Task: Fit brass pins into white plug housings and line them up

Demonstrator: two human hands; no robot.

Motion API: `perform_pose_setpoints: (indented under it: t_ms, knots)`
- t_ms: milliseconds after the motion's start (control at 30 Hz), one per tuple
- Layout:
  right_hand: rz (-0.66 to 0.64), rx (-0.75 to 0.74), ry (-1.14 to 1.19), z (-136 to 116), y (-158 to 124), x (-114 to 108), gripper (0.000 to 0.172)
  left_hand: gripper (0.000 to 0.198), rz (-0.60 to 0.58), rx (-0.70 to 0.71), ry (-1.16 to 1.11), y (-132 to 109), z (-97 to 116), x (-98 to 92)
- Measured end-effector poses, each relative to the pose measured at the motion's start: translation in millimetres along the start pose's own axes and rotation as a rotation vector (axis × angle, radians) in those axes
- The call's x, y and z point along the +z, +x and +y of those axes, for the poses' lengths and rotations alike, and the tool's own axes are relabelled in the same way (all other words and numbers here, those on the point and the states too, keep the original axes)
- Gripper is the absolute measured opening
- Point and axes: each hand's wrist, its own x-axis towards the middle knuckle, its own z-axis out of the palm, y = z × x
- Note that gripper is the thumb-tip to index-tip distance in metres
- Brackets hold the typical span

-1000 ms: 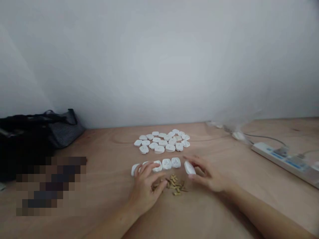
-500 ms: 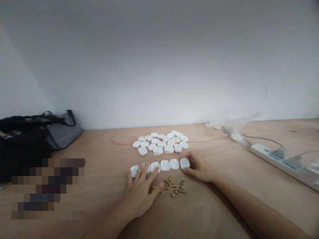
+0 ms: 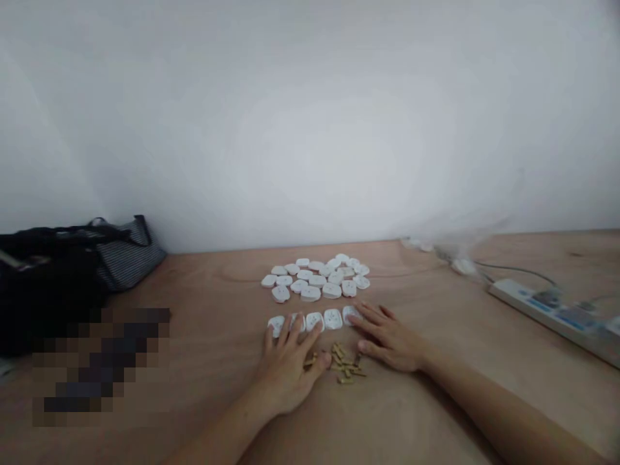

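Observation:
A row of several white rounded-square plastic pieces [image 3: 332, 319] lies on the wooden table. My left hand [image 3: 290, 368] is spread palm down, its fingertips resting on the pieces at the row's left part. At the row's right end, my right hand [image 3: 394, 339] lies with fingers apart, the fingertips over the edge of the last visible piece [image 3: 351, 314]. Between the hands, just in front of the row, is a small heap of brass-coloured metal parts [image 3: 343, 361]; my left thumb reaches its left side.
Behind the row lies a cluster of several more white pieces [image 3: 317, 280]. A power strip [image 3: 557, 316] with plugs and a clear plastic bag [image 3: 460, 248] are at the right. Black and striped bags [image 3: 128, 255] stand at the left, near a blurred dark patch.
My right hand has flattened and moved slightly nearer the row's middle, covering part of the right end. The right-end piece that it touched no longer shows there. The view has shifted slightly.

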Motion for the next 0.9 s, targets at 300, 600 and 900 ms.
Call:
perform_pose_setpoints:
  t_ms: [300, 600, 900]
  knots:
    - [0.022, -0.177, -0.024, -17, -13, -7, 0.076, 0.066, -0.032, 0.463, -0.032, -16, 1, -8.8]
    - [0.123, -0.089, -0.166, -32, 6, 14, 0.091, 0.067, -0.255, 0.631, -0.084, -9, -15, -23.4]
    - [0.197, -0.018, -0.178, -29, 7, 14, 0.081, 0.063, -0.055, 0.462, -0.034, -19, -24, -15.9]
